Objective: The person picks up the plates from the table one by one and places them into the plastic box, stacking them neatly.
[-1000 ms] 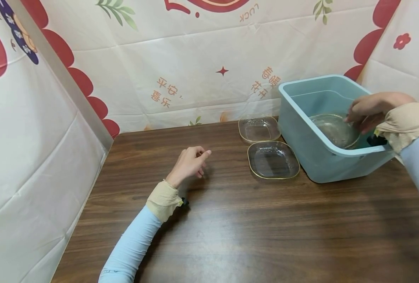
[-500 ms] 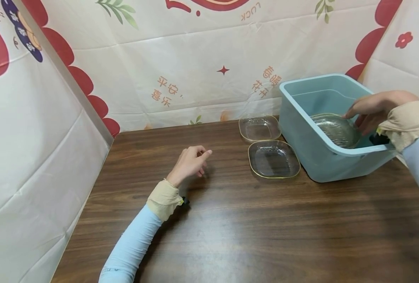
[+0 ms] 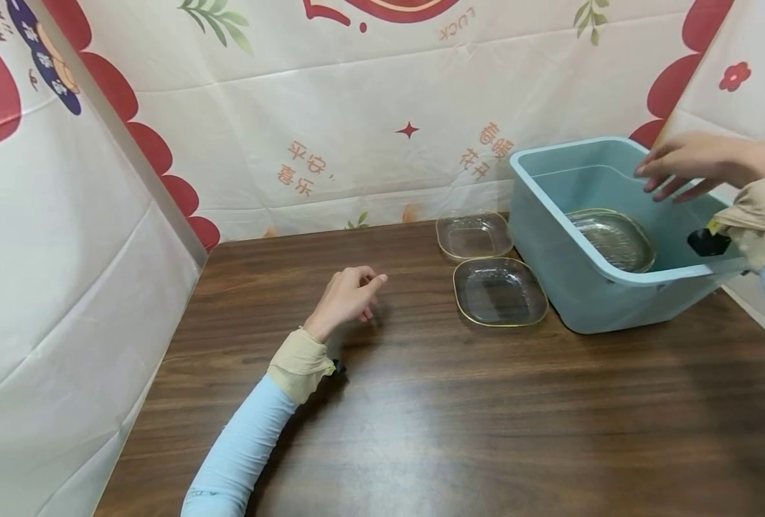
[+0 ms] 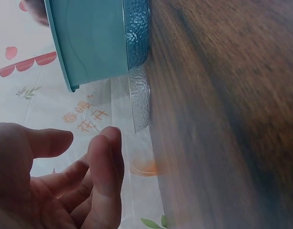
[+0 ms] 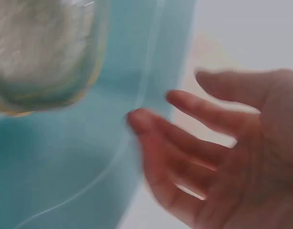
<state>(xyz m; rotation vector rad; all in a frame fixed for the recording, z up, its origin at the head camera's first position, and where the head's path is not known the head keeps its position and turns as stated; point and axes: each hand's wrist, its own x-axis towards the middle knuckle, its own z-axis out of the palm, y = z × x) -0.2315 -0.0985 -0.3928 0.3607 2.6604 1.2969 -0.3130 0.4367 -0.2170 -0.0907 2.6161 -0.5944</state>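
Observation:
Over the right side of a light blue plastic tub hovers my right hand, its fingers loosely spread and holding nothing. Inside the tub lies a clear glass dish with a gold rim, apart from that hand; the right wrist view shows the dish blurred. My left hand is at the middle-left of the table, fingers loosely bent around nothing. Two more clear gold-rimmed dishes sit by the tub's left side: a nearer one and a farther one. In the left wrist view the left hand grips nothing.
The brown wood-grain table carries the tub at its back right. A printed white cloth hangs behind the table, and more cloth covers the left side. Cloth also stands to the right, behind the tub.
My right hand has let go of the dish in the tub and risen up and to the right, away from it. The left hand and the two dishes on the table have stayed put.

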